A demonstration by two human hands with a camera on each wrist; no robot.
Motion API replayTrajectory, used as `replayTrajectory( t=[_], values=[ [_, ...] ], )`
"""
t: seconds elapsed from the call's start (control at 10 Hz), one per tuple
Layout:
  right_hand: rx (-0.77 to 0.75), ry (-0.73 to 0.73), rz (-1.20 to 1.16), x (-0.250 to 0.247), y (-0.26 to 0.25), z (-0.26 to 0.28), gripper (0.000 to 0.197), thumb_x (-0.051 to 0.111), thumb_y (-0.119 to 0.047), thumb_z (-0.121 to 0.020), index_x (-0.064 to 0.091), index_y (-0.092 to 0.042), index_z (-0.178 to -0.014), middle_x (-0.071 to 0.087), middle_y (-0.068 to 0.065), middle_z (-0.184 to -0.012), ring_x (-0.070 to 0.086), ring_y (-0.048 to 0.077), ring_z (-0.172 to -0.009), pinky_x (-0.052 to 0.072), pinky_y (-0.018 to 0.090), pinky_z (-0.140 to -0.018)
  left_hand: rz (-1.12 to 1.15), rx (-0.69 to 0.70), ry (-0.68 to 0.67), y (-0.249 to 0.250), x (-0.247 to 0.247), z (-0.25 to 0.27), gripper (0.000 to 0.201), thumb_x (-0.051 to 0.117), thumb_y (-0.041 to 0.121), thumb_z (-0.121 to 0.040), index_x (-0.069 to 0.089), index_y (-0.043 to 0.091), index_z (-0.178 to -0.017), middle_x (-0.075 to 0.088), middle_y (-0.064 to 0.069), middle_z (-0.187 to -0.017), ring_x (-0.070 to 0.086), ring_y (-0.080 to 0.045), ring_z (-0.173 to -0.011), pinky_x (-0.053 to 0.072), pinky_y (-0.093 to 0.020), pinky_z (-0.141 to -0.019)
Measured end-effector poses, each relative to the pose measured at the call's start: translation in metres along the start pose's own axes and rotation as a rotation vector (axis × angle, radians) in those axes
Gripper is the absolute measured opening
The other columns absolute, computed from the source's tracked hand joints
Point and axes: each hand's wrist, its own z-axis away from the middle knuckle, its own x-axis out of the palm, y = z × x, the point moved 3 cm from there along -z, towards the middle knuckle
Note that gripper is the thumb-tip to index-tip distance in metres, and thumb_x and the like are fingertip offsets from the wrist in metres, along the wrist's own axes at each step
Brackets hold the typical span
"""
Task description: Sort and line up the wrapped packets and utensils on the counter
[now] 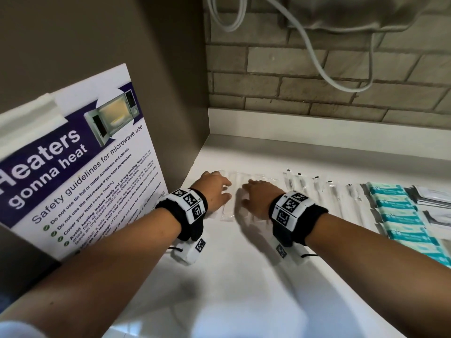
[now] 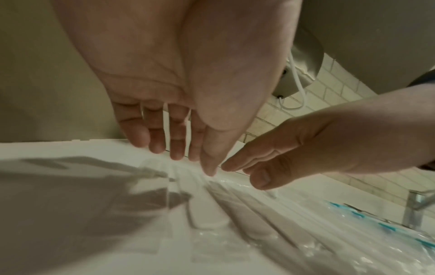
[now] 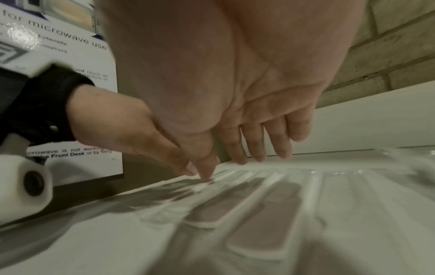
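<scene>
Counter edge: the white counter (image 1: 244, 276) is lying bare nearest the person, with both forearms reaching over it toward the far corner.

Left hand: the left hand (image 1: 214, 191) is hovering palm down, fingers straight and slightly apart, gripping nothing; in the left wrist view its fingertips (image 2: 176, 154) are pointing down at the far ends of the wrappers.

Right hand: the right hand (image 1: 258, 195) is sitting just beside the left, fingers straight and loosely spread, thumb nearly meeting the left thumb; nothing is being pinched.

Wrapped utensils: the clear-wrapped utensils (image 1: 228, 203) are lying flat under and between both hands, side by side, long axes running away from the person toward the wall.

Which hand is nearer: the left hand is covering the leftmost wrappers, the right hand the next ones; whether the fingertips are touching the plastic I cannot tell.

Rest of the row: more wrapped sticks (image 1: 317, 191) are continuing to the right, then teal packets (image 1: 395, 211).

Likely next move: squaring the wrappers probably means nudging them sideways, across their length.
</scene>
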Motion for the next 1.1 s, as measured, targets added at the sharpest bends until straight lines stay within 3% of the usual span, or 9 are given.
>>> replayTrajectory(
  t=[0.1,0.2,0.3,0.9,1.0,1.1],
  values=[
    [0.033,-0.037,0.035,0.002,0.015,0.007,0.04,0.043,-0.03,-0.096,0.053,-0.014,-0.132,0.052,0.006,-0.136,0.049,0.028,-0.125,0.039,0.037,-0.103,-0.145,0.131,-0.099,0.019,0.007,0.005,0.053,0.052,0.04,-0.095,0.044,0.022,-0.144,0.035,0.002,-0.154,0.022,-0.025,-0.143,0.022,-0.038,-0.115],
    [0.05,-0.093,0.064,0.005,0.024,0.016,0.041,0.046,-0.031,-0.094,0.055,-0.013,-0.13,0.053,0.005,-0.135,0.052,0.028,-0.123,0.041,0.036,-0.1,-0.254,0.155,-0.214,0.03,0.016,0.006,0.058,0.043,0.046,-0.097,0.03,0.026,-0.151,0.017,0.007,-0.161,0.003,-0.021,-0.15,0.008,-0.04,-0.119],
    [0.07,-0.123,0.027,0.007,0.029,0.02,0.037,0.05,-0.033,-0.09,0.058,-0.014,-0.121,0.058,0.004,-0.122,0.057,0.028,-0.113,0.044,0.034,-0.09,-0.331,0.148,-0.267,0.035,0.024,0.006,0.061,0.041,0.048,-0.098,0.026,0.026,-0.152,0.014,0.009,-0.162,0.0,-0.021,-0.151,0.005,-0.039,-0.121],
    [0.107,-0.133,0.013,0.008,0.029,0.014,0.038,0.054,-0.035,-0.084,0.063,-0.014,-0.115,0.065,0.004,-0.113,0.063,0.028,-0.103,0.053,0.037,-0.085,-0.28,0.124,-0.289,0.04,0.021,0.002,0.062,0.046,0.047,-0.097,0.028,0.025,-0.151,0.016,0.008,-0.162,0.004,-0.023,-0.151,0.005,-0.04,-0.121],
    [0.103,-0.116,0.008,0.01,0.03,0.014,0.038,0.054,-0.032,-0.086,0.061,-0.013,-0.117,0.064,0.006,-0.116,0.062,0.029,-0.106,0.051,0.038,-0.088,-0.275,0.129,-0.284,0.04,0.022,0.002,0.062,0.047,0.045,-0.097,0.027,0.024,-0.152,0.016,0.008,-0.161,0.004,-0.022,-0.151,0.006,-0.039,-0.12],
    [0.082,-0.073,0.013,0.006,0.03,0.018,0.054,0.051,-0.03,-0.093,0.04,-0.012,-0.142,0.044,0.009,-0.144,0.045,0.03,-0.131,0.038,0.039,-0.107,-0.264,0.177,-0.221,0.046,0.016,-0.001,0.062,0.048,0.043,-0.096,0.029,0.022,-0.151,0.02,0.005,-0.161,0.009,-0.023,-0.15,0.01,-0.04,-0.119]
  ],
)
